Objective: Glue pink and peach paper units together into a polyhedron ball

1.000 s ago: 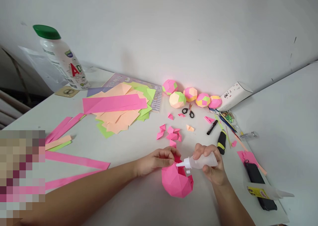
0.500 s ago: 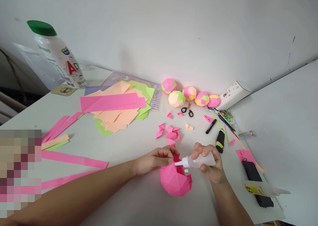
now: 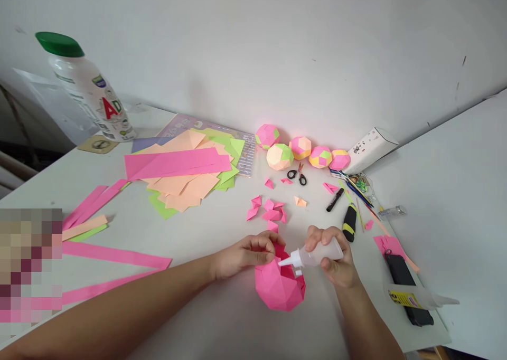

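While the left hand (image 3: 243, 255) pinches the open rim of the pink paper polyhedron (image 3: 277, 291), near the desk's (image 3: 222, 323) front edge, the glue bottle (image 3: 319, 254) lies sideways with its nozzle at that rim. The right hand (image 3: 336, 267) is wrapped around the bottle.

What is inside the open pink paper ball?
The clear plastic glue bottle in the right hand points into the pink paper ball; the left hand hides the rest.

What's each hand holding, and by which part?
Right hand grips the glue bottle by its body; left hand pinches the pink paper ball at its open rim.
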A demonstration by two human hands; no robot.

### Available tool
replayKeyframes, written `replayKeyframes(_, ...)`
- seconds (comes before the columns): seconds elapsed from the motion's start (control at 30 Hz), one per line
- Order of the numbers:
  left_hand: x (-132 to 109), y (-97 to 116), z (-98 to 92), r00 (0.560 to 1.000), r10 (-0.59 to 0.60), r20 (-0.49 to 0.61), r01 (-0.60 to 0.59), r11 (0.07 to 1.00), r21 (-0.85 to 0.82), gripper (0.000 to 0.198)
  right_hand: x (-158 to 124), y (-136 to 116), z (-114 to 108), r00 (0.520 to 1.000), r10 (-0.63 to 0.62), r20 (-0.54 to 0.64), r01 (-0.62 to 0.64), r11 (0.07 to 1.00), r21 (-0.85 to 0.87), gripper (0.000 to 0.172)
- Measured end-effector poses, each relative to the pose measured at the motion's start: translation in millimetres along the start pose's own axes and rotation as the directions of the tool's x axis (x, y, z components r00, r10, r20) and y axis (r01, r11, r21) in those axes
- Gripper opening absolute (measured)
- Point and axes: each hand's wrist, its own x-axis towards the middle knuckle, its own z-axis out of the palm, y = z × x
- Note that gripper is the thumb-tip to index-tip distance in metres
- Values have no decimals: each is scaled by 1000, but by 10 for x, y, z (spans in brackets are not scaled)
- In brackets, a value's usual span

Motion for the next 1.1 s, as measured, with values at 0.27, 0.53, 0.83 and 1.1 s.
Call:
replayKeyframes(0.27,-2,-13,-13,1000,7,6,-7,1000,13,13,-5,-17,15,1000,-6,29,5,1000,10,20)
replayKeyframes(0.53,-11,-5,-20,1000,-15,10,15,1000,-2,11,4,-7,11,997,-47,64,47,999,5,19)
replayKeyframes(0.83,-7,-21,-31,1000,-19,15,19,1000,-1,12,-1,-21,9,988,-85,128,80,996,45,18)
replayKeyframes(1.1,-11,-19,-29,1000,-6,23,5,1000,13,12,2,-22,-5,986,-85,142,78,995,54,19)
